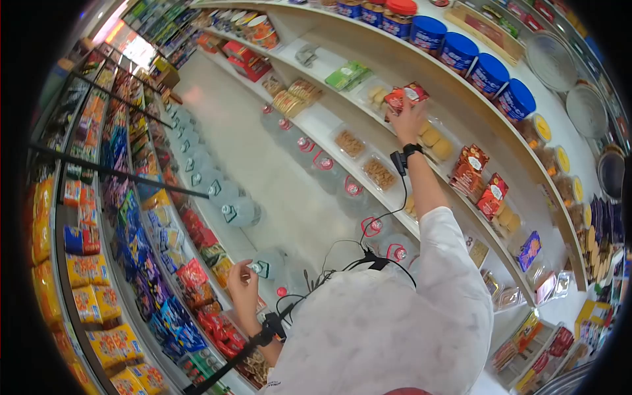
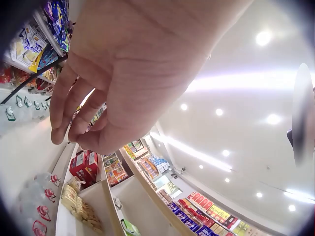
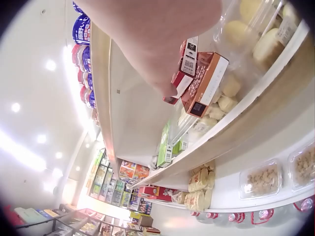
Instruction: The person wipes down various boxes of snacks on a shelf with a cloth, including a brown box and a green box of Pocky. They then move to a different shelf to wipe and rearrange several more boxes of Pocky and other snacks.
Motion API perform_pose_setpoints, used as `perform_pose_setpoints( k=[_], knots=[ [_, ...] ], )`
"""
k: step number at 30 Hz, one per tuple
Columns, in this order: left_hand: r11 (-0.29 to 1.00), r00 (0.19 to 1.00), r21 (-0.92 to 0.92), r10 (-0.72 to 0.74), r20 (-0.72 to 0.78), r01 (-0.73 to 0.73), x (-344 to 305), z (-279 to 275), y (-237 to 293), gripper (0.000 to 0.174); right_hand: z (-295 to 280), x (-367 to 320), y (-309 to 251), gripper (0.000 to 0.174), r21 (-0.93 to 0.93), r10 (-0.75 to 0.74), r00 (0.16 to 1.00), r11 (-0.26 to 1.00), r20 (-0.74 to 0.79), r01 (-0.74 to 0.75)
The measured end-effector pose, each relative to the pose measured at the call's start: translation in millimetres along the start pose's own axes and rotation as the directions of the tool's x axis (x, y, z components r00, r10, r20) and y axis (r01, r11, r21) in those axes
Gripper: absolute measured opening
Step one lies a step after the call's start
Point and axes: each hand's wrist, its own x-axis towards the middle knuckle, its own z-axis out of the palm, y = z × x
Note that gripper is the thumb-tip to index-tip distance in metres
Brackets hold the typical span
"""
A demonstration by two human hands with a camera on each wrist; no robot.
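My right hand point(image 1: 409, 122) reaches over the upper shelf and grips red packages point(image 1: 397, 100). In the right wrist view the hand point(image 3: 157, 44) has its fingers at one red box, with an orange-brown box point(image 3: 205, 83) beside it, over a clear tray of pale round items. My left hand point(image 1: 243, 289) hangs at the left of my body with its fingers loosely bent, holding nothing; the left wrist view shows the same hand point(image 2: 123, 73). Two more red packages point(image 1: 469, 170) lie farther right on that shelf, and a green box point(image 1: 348, 76) farther back.
Blue-lidded tubs point(image 1: 457, 52) line the top shelf. Trays of brown snacks point(image 1: 349, 143) sit on the lower shelf, with large bottles point(image 1: 323, 161) on the floor below. Opposite stands a rack of bagged snacks point(image 1: 92, 299), with more bottles point(image 1: 240, 212) beside it. Cables hang near my arms.
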Motion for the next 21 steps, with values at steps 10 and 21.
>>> perform_pose_setpoints(
  k=[10, 21],
  knots=[
    [0.999, 0.998, -0.001, 0.050, -0.040, -0.050, -3.0, -15.1, -6.2, 0.021, 5.4, -2.1, -9.1, 0.078, -0.009, 0.116, 0.990, 0.993, 0.085, -0.115],
    [1.000, 0.999, 0.004, 0.018, -0.051, -0.018, -13.0, -27.7, -12.0, 0.027, 17.3, -19.3, 12.5, 0.064, 0.049, 0.083, 0.997, 0.995, 0.011, -0.083]
  ],
)
